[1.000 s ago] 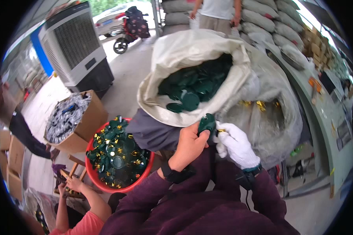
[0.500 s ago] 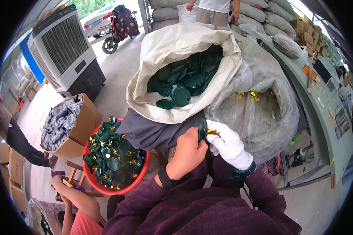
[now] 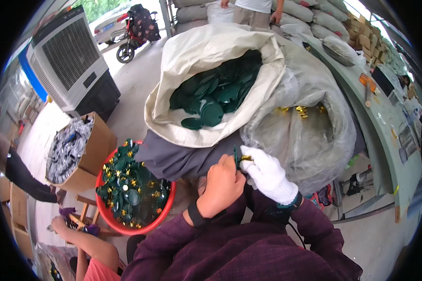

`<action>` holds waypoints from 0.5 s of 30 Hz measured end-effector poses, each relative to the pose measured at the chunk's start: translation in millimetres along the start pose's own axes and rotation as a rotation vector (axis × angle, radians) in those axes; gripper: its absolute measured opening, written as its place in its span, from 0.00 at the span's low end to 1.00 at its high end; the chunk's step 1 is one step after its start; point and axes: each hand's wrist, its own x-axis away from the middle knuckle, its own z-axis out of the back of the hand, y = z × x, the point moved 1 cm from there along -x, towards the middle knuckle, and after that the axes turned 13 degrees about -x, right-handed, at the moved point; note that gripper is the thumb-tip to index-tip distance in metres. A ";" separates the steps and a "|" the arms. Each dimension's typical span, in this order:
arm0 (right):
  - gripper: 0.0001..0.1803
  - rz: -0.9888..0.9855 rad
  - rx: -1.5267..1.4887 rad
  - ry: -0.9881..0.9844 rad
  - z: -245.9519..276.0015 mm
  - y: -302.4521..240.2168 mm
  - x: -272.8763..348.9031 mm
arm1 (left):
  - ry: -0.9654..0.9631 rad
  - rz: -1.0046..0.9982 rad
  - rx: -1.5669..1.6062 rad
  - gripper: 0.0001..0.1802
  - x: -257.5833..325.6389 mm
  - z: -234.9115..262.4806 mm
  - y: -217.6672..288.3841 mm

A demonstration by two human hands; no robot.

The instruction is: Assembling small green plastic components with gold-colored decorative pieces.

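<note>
The green disc (image 3: 236, 156) is edge-on near the centre of the frame, pinched in the bare left hand (image 3: 222, 183), the gloved right hand (image 3: 268, 176) holding a gold piece (image 3: 246, 158) at its face; I'd keep both steady and square.

Sack (image 3: 206, 40) ahead of left hand (image 3: 220, 185) and right hand (image 3: 268, 177); discs (image 3: 212, 114) inside. Plastic bag (image 3: 297, 159) just right of sack, foil pieces (image 3: 301, 112) in it. Basin (image 3: 135, 231) left of both hands, carton (image 3: 97, 150) behind basin, air cooler (image 3: 69, 54) behind carton. Scooter (image 3: 143, 24) farther back, left of sack. Table (image 3: 379, 122) far right.
</note>
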 end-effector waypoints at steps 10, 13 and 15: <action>0.25 0.241 0.255 -0.177 10.8 19.1 11.3 | -0.469 0.600 0.750 0.11 12.1 4.2 -1.3; 0.23 0.071 0.052 -0.167 13.6 12.4 15.3 | -0.440 0.593 0.778 0.10 13.7 0.7 2.5; 0.20 -0.262 -0.417 -0.121 13.8 3.7 20.8 | -0.397 0.546 0.706 0.10 4.7 2.5 6.5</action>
